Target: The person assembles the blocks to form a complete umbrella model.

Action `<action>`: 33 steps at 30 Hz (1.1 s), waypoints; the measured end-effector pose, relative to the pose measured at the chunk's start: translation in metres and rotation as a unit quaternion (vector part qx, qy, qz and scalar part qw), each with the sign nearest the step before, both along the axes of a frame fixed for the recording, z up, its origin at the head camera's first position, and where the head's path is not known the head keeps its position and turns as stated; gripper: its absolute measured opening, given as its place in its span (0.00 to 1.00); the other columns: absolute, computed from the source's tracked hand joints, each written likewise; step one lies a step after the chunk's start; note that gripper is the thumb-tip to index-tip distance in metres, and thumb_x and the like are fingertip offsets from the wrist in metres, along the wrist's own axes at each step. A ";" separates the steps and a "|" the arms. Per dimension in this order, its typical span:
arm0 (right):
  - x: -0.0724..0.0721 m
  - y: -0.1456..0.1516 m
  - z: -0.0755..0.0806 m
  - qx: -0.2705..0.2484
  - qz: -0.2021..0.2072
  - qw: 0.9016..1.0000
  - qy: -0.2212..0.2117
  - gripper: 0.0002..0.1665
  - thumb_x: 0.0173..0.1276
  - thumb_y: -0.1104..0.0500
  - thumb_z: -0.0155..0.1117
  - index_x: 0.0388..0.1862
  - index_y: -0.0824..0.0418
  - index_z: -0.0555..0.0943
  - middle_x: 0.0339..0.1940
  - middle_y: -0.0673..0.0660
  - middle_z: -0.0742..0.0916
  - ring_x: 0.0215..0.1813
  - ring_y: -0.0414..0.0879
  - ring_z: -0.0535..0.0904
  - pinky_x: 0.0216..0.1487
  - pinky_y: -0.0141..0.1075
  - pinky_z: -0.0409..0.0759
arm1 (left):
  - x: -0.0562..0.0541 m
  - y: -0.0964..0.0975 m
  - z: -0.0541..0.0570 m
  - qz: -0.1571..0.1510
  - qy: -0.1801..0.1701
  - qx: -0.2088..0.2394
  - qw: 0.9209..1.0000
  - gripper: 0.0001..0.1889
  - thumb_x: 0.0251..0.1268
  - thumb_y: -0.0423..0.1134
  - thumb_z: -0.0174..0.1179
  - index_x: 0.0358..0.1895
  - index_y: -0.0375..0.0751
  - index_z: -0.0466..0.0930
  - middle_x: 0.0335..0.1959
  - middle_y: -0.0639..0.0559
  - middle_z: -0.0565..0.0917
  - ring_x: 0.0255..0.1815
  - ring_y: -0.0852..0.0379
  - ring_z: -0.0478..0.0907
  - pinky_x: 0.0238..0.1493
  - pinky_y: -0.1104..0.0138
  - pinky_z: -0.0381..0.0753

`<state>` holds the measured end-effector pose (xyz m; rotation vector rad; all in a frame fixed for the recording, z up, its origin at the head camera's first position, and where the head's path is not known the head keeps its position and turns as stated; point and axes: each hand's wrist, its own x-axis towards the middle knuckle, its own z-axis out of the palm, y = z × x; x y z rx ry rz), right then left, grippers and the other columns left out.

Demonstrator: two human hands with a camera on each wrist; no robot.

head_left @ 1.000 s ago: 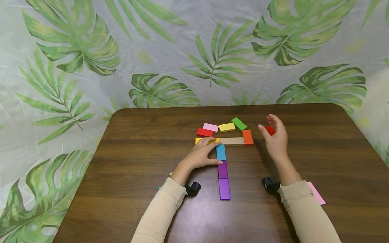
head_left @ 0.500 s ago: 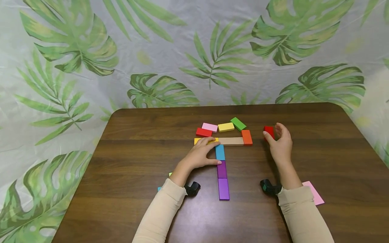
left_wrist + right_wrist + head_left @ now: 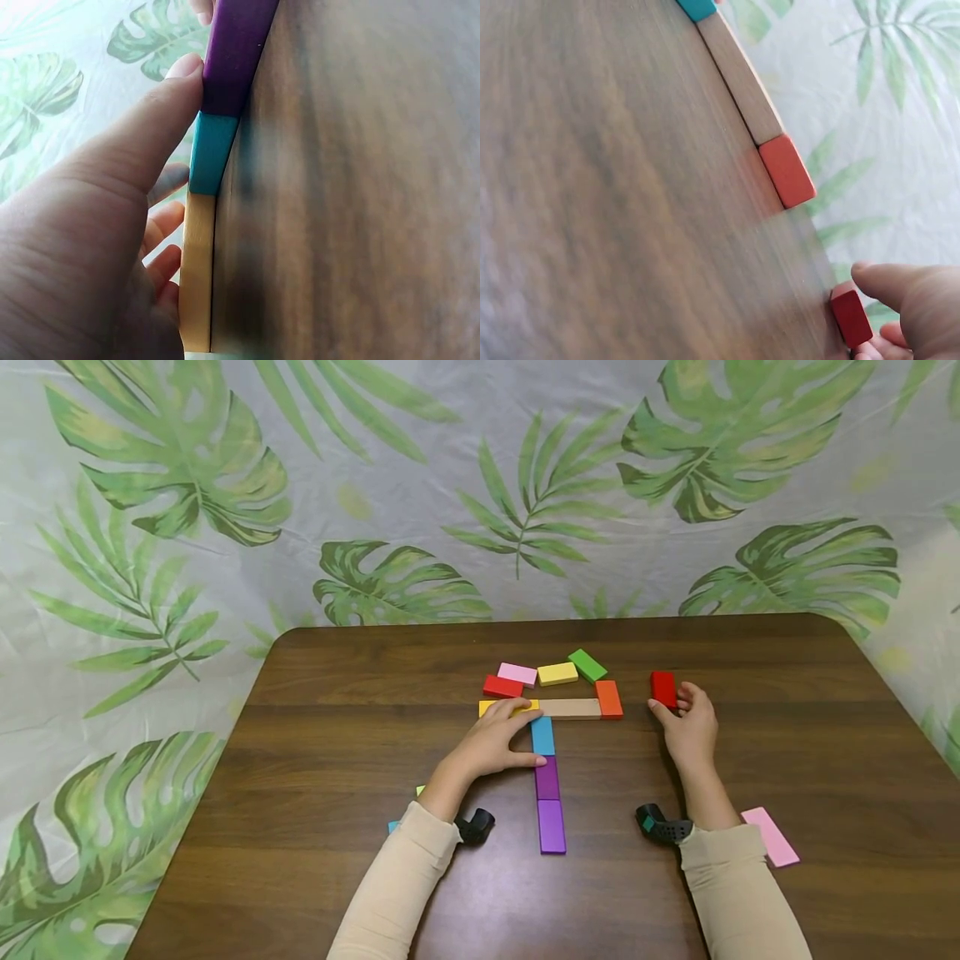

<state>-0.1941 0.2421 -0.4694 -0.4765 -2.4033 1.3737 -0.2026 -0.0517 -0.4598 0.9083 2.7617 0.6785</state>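
My left hand [image 3: 489, 739] lies over a row of blocks, fingers spread. Its thumb touches a dark purple block [image 3: 547, 778] and a fingertip sits at the blue block [image 3: 542, 736]; the other fingers partly cover a yellow block [image 3: 487, 707]. In the left wrist view the thumb lies along the side of the purple block [image 3: 238, 56], with the blue block [image 3: 213, 154] beyond. At the right, my right hand [image 3: 692, 731] pinches the near end of a red block [image 3: 663, 687] between thumb and curled fingers. That red block [image 3: 851, 318] shows beside the thumb in the right wrist view.
A natural wood block [image 3: 570, 709] and an orange block [image 3: 610, 699] continue the crossbar. Behind it lie red [image 3: 502, 686], pink [image 3: 517, 674], yellow [image 3: 557, 674] and green [image 3: 587, 666] blocks. A lighter purple block [image 3: 552, 827] ends the stem. A pink piece [image 3: 771, 837] lies by the right sleeve.
My right hand has drawn back toward me from beside the red block and its fingers have closed in on the block's near end. The left hand has stayed in place.
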 end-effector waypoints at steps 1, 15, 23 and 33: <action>0.000 0.000 0.000 0.003 -0.001 1.000 -0.003 0.35 0.58 0.61 0.64 0.61 0.72 0.63 0.54 0.68 0.73 0.52 0.57 0.69 0.55 0.45 0.66 | 0.000 0.000 0.000 0.000 0.000 -0.001 1.000 0.40 0.47 0.65 0.59 0.66 0.55 0.61 0.65 0.55 0.58 0.66 0.55 0.48 0.62 0.58 0.55; -0.001 -0.001 -0.001 0.056 -0.029 0.998 -0.015 0.27 0.58 0.61 0.64 0.53 0.74 0.71 0.42 0.69 0.77 0.45 0.58 0.71 0.46 0.45 0.66 | 0.001 0.000 0.000 -0.002 0.000 0.000 1.000 0.40 0.47 0.64 0.59 0.66 0.55 0.61 0.65 0.55 0.58 0.66 0.54 0.48 0.62 0.58 0.55; -0.002 -0.001 0.002 0.050 -0.049 0.998 -0.007 0.22 0.60 0.62 0.60 0.53 0.70 0.75 0.43 0.68 0.80 0.44 0.57 0.73 0.43 0.44 0.68 | 0.001 0.000 0.000 0.001 -0.001 0.000 1.000 0.40 0.48 0.64 0.59 0.66 0.55 0.61 0.65 0.55 0.58 0.67 0.54 0.48 0.62 0.58 0.54; -0.001 -0.003 0.006 -0.045 -0.063 0.997 -0.004 0.23 0.62 0.61 0.60 0.56 0.66 0.75 0.45 0.62 0.80 0.40 0.42 0.69 0.36 0.23 0.66 | 0.001 -0.001 0.001 0.000 -0.006 0.002 1.000 0.40 0.48 0.65 0.59 0.66 0.55 0.61 0.66 0.55 0.58 0.67 0.54 0.48 0.62 0.57 0.54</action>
